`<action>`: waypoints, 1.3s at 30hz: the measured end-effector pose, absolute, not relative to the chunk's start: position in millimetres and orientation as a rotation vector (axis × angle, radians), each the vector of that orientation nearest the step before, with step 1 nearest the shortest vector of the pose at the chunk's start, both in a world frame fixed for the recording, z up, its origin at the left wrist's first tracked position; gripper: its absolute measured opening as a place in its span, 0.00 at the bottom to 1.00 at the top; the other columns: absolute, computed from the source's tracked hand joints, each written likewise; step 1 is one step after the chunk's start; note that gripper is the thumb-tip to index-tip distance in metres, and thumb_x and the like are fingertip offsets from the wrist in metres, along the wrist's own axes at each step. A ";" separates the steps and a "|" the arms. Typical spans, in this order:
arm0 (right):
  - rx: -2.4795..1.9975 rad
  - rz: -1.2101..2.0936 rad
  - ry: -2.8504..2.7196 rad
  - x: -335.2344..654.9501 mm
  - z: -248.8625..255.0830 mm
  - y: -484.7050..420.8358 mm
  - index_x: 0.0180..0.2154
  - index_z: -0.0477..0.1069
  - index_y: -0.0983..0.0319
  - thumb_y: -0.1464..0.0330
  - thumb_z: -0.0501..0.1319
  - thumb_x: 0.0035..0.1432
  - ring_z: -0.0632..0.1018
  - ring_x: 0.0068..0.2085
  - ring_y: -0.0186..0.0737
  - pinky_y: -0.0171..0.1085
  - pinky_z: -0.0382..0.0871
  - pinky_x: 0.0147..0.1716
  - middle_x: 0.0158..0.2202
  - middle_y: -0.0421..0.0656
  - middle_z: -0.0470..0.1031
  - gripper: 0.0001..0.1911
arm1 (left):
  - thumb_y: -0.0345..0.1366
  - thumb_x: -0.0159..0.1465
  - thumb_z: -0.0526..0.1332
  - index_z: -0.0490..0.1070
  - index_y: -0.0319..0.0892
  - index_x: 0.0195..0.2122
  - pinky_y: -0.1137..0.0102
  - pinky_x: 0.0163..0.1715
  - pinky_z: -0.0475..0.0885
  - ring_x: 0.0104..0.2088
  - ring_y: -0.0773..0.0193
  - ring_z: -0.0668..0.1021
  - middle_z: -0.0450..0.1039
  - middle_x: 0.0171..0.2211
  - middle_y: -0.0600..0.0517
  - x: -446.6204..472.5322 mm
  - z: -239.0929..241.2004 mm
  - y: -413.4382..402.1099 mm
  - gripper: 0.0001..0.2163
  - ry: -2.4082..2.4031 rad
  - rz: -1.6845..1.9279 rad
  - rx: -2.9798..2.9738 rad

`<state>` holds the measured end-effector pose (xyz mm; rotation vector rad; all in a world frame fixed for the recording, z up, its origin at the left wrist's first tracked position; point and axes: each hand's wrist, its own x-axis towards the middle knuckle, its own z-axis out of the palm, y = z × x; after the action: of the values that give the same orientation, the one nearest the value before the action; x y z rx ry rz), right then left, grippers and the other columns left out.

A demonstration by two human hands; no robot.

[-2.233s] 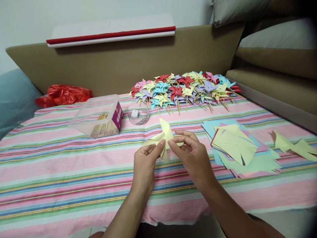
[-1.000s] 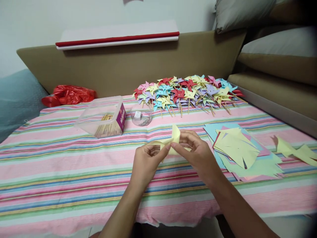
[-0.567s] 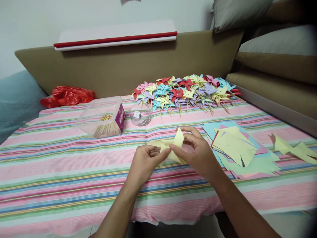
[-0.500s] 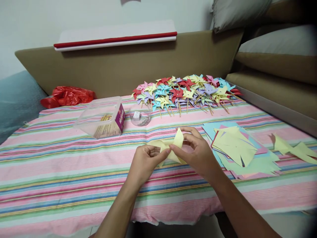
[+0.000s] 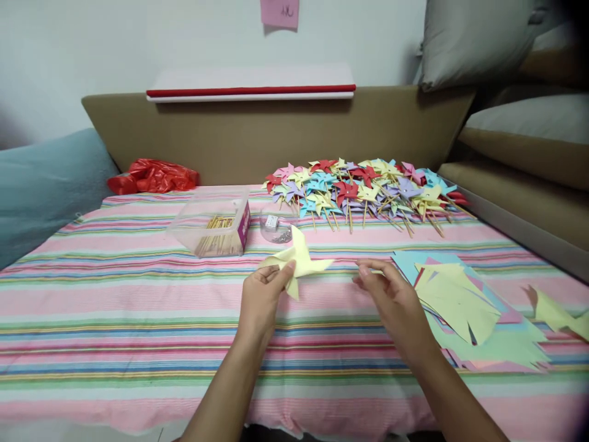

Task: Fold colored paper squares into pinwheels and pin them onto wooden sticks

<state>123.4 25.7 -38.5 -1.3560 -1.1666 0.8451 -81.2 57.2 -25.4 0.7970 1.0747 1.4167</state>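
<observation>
My left hand (image 5: pixel 265 294) pinches a yellow paper pinwheel (image 5: pixel 301 261) at its centre, thumb on top, its folded blades sticking out around the fingers. To the right of it, my right hand (image 5: pixel 391 298) is raised over the cloth with fingers curved and apart, holding nothing. Beyond the pinwheel stands a round clear container (image 5: pixel 276 228) with small metal pieces and a white label inside. Beside my right hand lies a stack of cut paper sheets (image 5: pixel 460 301), yellow on top, with blue, green and pink below.
A clear plastic box (image 5: pixel 207 212) holding short wooden sticks stands back left, near a red plastic bag (image 5: pixel 159 176). Many finished pinwheels on sticks (image 5: pixel 363 190) are heaped at the back right. Another yellow paper piece (image 5: pixel 559 313) lies far right on the striped cloth (image 5: pixel 138 331).
My right hand has let go of the yellow pinwheel and moved right. My left hand alone keeps its pinch on the folded centre. The camera view has tilted up and turned left.
</observation>
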 end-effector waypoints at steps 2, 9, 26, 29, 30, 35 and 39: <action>-1.381 0.779 -1.236 128.0 -49.4 27.9 0.45 0.74 0.56 0.50 0.62 0.62 0.79 0.46 0.45 0.45 0.72 0.48 0.49 0.45 0.75 0.19 | 0.40 0.48 0.78 0.81 0.36 0.29 0.77 0.29 0.70 0.27 0.70 0.76 0.78 0.27 0.52 -98.3 -20.1 63.5 0.13 1.031 1.565 0.666; -1.390 0.335 -1.908 103.6 -34.9 89.7 0.43 0.73 0.60 0.60 0.53 0.71 0.79 0.44 0.40 0.38 0.74 0.43 0.45 0.47 0.77 0.14 | 0.28 0.58 0.71 0.82 0.34 0.35 0.79 0.36 0.77 0.37 0.68 0.82 0.82 0.37 0.47 -167.5 11.1 73.8 0.04 0.884 1.931 0.426; -1.909 -0.269 -3.073 -28.8 10.3 286.9 0.52 0.71 0.65 0.63 0.63 0.66 0.79 0.48 0.45 0.48 0.76 0.47 0.52 0.49 0.75 0.17 | 0.26 0.64 0.66 0.81 0.36 0.34 0.79 0.34 0.80 0.38 0.66 0.83 0.82 0.36 0.46 -198.7 20.1 72.2 0.04 0.777 1.950 0.240; -1.926 -0.353 -3.109 -31.2 5.1 292.2 0.53 0.71 0.65 0.62 0.63 0.66 0.78 0.49 0.45 0.49 0.76 0.48 0.52 0.49 0.75 0.17 | 0.26 0.64 0.65 0.81 0.37 0.36 0.78 0.36 0.80 0.42 0.63 0.83 0.82 0.40 0.46 -197.0 20.0 73.1 0.05 0.755 1.933 0.244; -1.923 -0.373 -3.119 -31.3 3.5 294.0 0.53 0.71 0.65 0.62 0.63 0.66 0.78 0.49 0.46 0.49 0.76 0.48 0.52 0.49 0.75 0.17 | 0.26 0.64 0.65 0.81 0.37 0.35 0.78 0.36 0.80 0.42 0.63 0.83 0.82 0.40 0.46 -196.2 19.5 73.5 0.04 0.751 1.930 0.245; -1.890 -0.445 -3.146 -29.8 -4.4 301.1 0.53 0.71 0.64 0.62 0.62 0.66 0.78 0.49 0.46 0.49 0.76 0.48 0.53 0.49 0.74 0.17 | 0.26 0.63 0.66 0.80 0.37 0.34 0.79 0.36 0.80 0.41 0.64 0.83 0.82 0.39 0.47 -190.5 18.9 74.9 0.03 0.743 1.909 0.254; -1.867 -0.488 -3.129 -27.8 -10.2 305.1 0.54 0.70 0.64 0.62 0.62 0.66 0.78 0.49 0.46 0.49 0.76 0.48 0.54 0.49 0.74 0.18 | 0.26 0.64 0.65 0.81 0.38 0.37 0.80 0.36 0.80 0.42 0.64 0.83 0.82 0.40 0.46 -186.7 20.7 74.6 0.04 0.753 1.901 0.255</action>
<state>-27.8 305.1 -10.2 -1.8667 -3.1294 -0.4883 -186.7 74.6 20.7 0.2550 0.7527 1.9006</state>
